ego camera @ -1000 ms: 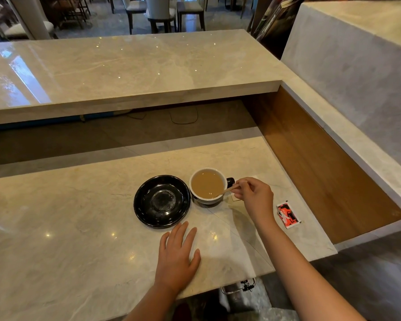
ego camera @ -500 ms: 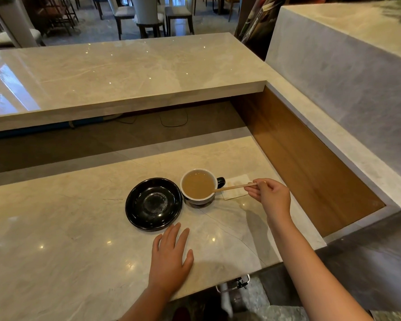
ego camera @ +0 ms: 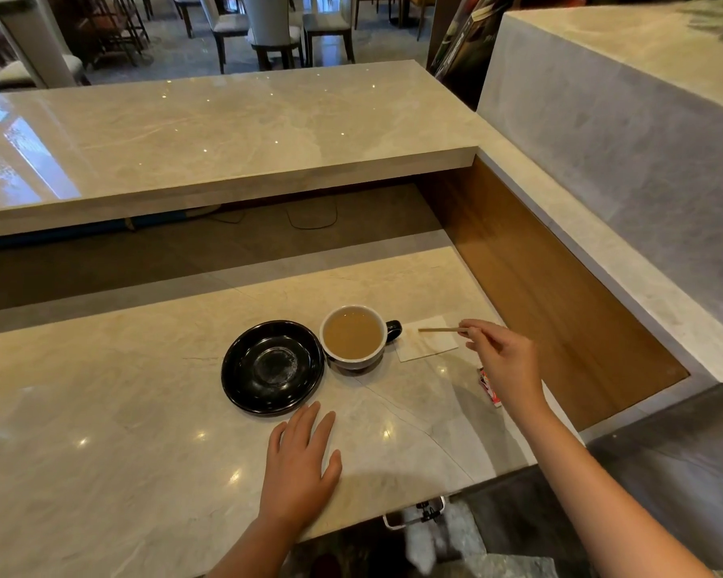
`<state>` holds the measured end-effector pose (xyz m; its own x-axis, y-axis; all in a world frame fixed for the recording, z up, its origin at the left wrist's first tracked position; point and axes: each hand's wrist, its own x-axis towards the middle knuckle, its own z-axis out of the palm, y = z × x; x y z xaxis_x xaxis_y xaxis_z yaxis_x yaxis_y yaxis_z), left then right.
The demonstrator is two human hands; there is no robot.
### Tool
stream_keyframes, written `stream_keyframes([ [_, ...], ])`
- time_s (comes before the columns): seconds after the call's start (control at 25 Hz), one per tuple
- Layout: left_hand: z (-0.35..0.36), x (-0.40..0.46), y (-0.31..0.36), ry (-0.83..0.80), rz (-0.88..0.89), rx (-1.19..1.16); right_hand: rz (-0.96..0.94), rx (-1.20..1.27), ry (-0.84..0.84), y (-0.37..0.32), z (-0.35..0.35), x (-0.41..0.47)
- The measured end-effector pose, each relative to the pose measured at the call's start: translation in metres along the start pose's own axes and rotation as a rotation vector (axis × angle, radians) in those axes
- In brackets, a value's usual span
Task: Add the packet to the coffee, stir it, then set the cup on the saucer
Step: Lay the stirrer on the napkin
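Only the cup (ego camera: 353, 336) holds coffee (ego camera: 353, 332) (saucer (ego camera: 272, 366) bare).

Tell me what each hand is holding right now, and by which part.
The right hand pinches the wooden stir stick by its near end, over the napkin. The left hand lies flat on the counter, holding nothing.

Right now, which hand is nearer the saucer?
Left. The left hand lies flat on the counter just in front of the saucer; the right hand holds the stirrer beyond the cup.
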<state>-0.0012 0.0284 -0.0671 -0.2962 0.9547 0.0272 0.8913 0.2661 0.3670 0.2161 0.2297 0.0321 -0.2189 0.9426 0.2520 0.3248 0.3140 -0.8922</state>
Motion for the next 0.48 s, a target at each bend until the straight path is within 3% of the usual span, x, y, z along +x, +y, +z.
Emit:
stream_keyframes([
  [0.12,-0.001,-0.001,0.0,0.009,0.005,-0.001,-0.452,-0.321,-0.113,0.007,0.006,0.001],
  [0.2,-0.002,-0.001,0.001,0.011,0.008,0.005,-0.616,-0.437,-0.197,0.016,0.008,0.0],
  [0.48,-0.003,0.0,0.001,0.023,0.018,0.022,-0.743,-0.603,-0.378,0.033,0.003,-0.016],
])
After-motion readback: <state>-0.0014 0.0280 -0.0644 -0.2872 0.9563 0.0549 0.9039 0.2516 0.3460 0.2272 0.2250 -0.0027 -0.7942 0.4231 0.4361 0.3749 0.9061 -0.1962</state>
